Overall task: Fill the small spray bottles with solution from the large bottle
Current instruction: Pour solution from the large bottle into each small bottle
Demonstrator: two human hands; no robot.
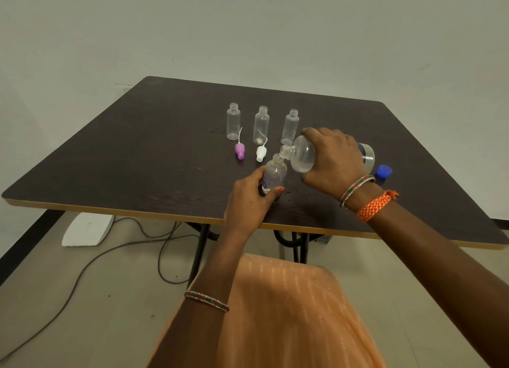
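While the large bottle (304,154) lies tipped almost on its side above the table (137,158), I see its open neck meeting the mouth of the small bottle (274,173) just below it. My right hand (333,161) grips the large bottle from above, fingers curled round its clear body. My left hand (248,199) holds the small bottle upright on the table, thumb on one side and fingers on the other, near the table's front edge. I cannot tell how much liquid is in either bottle.

Beyond the small bottle, three empty bottles stand upright and uncapped in a row: the left one (233,122), the middle one (260,125) and the right one (290,126), the last just beside the large bottle's shoulder. Between that row and the small bottle lie two spray tops on their sides, each with its thin tube: a purple top (240,150) and, nearer the small bottle, a white top (261,152). Right of the large bottle's base, a blue cap (384,171) rests on the table.
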